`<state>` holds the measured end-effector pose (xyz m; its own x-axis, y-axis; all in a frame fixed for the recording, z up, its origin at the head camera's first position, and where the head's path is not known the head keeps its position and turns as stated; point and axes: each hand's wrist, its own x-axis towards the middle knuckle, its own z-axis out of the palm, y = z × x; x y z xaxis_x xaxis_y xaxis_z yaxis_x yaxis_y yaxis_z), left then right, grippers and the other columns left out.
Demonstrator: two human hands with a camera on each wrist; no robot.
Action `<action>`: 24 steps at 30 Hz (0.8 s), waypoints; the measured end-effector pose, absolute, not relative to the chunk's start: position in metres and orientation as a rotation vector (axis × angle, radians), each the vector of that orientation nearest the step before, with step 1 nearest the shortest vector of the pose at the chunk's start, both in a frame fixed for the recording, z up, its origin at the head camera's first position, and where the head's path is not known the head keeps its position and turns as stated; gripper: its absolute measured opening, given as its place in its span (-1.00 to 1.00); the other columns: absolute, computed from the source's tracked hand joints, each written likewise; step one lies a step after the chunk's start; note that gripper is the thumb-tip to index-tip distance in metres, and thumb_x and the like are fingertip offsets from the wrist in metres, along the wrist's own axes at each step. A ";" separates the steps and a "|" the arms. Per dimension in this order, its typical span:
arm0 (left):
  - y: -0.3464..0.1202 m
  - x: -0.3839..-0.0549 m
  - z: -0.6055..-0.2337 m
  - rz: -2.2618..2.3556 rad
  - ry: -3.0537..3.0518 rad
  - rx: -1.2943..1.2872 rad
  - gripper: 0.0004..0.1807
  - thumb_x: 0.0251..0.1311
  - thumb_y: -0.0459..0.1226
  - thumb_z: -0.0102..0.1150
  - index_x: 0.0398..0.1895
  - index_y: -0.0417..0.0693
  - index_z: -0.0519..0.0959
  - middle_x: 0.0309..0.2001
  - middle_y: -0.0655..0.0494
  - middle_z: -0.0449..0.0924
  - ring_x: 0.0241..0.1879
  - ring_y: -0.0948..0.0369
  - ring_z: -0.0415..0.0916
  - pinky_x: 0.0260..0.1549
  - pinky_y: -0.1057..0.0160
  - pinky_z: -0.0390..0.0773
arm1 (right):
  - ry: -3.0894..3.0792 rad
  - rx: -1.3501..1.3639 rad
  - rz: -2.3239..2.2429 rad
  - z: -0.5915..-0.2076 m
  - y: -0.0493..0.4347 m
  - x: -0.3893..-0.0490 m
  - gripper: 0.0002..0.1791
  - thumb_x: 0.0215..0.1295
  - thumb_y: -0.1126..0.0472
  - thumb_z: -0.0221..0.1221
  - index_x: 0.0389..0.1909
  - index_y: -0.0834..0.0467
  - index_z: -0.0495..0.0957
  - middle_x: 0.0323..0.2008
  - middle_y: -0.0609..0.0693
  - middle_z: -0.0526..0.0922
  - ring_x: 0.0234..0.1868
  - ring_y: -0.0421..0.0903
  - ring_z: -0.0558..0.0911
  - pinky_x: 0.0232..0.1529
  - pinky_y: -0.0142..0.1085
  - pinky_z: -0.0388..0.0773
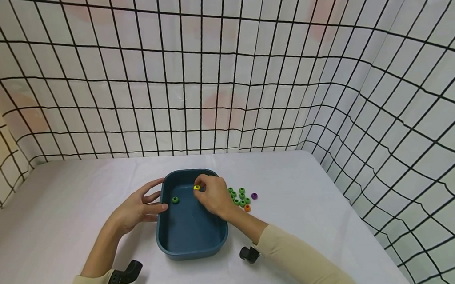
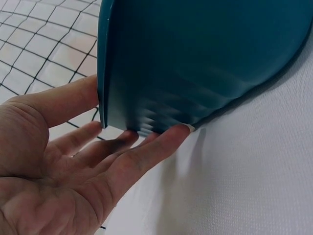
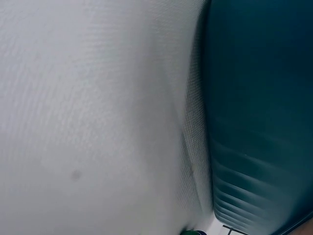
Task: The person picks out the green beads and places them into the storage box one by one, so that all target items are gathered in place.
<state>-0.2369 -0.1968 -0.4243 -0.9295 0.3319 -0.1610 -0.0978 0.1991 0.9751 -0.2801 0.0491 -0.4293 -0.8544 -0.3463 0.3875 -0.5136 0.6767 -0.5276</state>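
A dark blue rectangular plastic bin (image 1: 194,254) stands on the white-covered table. At its left side my left hand (image 1: 138,207) grips the wall, thumb over the rim and fingers spread against the outside; the left wrist view shows these fingers (image 2: 161,142) low along the wall. My right hand (image 1: 215,196) reaches over the right rim and pinches a yellow bead (image 1: 197,187) between thumb and index finger, above the bin's far part. One green bead (image 1: 175,200) lies inside near the left wall. In the right wrist view the bin's outer wall (image 3: 259,122) fills the right side; the hand is mostly hidden.
Right of the bin lie several green beads (image 1: 242,196), an orange bead (image 1: 247,208) and a purple bead (image 1: 254,196), some partly behind the right hand. A black net (image 1: 183,87) stands behind and along the sides of the table.
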 end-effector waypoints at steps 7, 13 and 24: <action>-0.198 -0.239 -0.425 1.782 2.147 0.228 -0.01 0.30 -0.30 0.31 0.65 0.09 -0.08 0.56 -0.38 -0.03 0.34 -0.34 0.38 0.06 -0.19 0.63 | -2.625 0.704 0.957 -0.427 0.049 -0.280 -0.85 0.27 0.24 0.33 -0.18 0.19 0.72 -0.30 0.04 0.77 -0.35 -0.11 0.67 -0.36 -0.38 0.57; -0.199 -0.238 -0.425 1.781 2.150 0.231 -0.01 0.30 -0.30 0.31 0.66 0.08 -0.08 0.56 -0.39 -0.03 0.34 -0.34 0.38 0.07 -0.20 0.63 | -2.612 0.707 0.946 -0.426 0.049 -0.278 -0.80 0.26 0.21 0.34 -0.15 0.22 0.71 -0.27 0.10 0.75 -0.24 0.01 0.70 -0.22 -0.23 0.64; -0.196 -0.235 -0.426 1.792 2.151 0.220 0.01 0.28 -0.32 0.32 0.66 0.07 -0.09 0.56 -0.39 -0.03 0.34 -0.35 0.38 0.05 -0.20 0.63 | -2.528 0.671 0.920 -0.417 0.070 -0.277 -0.84 0.26 0.23 0.34 -0.19 0.20 0.72 -0.32 0.06 0.74 -0.24 -0.04 0.64 -0.16 -0.18 0.57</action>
